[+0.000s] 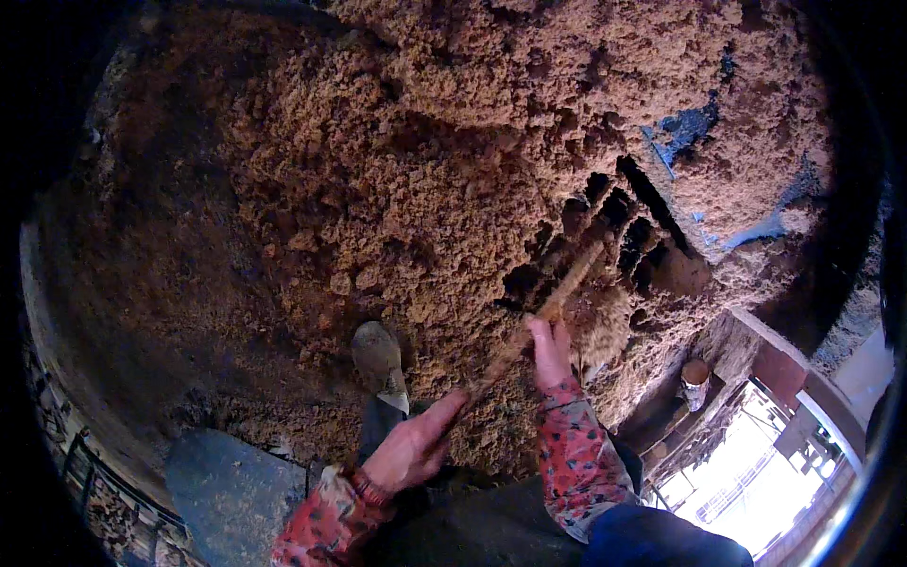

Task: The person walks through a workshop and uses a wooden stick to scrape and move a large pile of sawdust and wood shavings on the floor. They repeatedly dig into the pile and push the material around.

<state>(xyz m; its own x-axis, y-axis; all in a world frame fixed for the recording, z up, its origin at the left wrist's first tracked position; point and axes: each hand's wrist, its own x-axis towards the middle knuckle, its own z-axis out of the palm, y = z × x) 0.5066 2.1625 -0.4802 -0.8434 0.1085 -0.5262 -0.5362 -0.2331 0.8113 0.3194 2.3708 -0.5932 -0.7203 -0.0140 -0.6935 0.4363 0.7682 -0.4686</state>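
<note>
My left hand (pixel 414 452) is wrapped round the lower end of a long wooden tool handle (pixel 576 271). Further up, my right hand (pixel 551 352) grips the same handle, which slants away to the right. Its far end runs into a heap of reddish-brown crumbly material (pixel 406 180), among several dark gaps. Whatever head the tool has is buried or too dark to make out. Both sleeves are red with dark spots. One of my boots (pixel 378 352), coated in brown dust, stands at the near edge of the heap.
A grey flat sheet with a rounded edge (pixel 231 496) lies at lower left. Torn blue sheeting (pixel 685 132) shows in the heap at upper right. A short round log (pixel 695 373) stands at right, near a bright opening (pixel 746 472) with a board frame. A dark curved wall bounds the left side.
</note>
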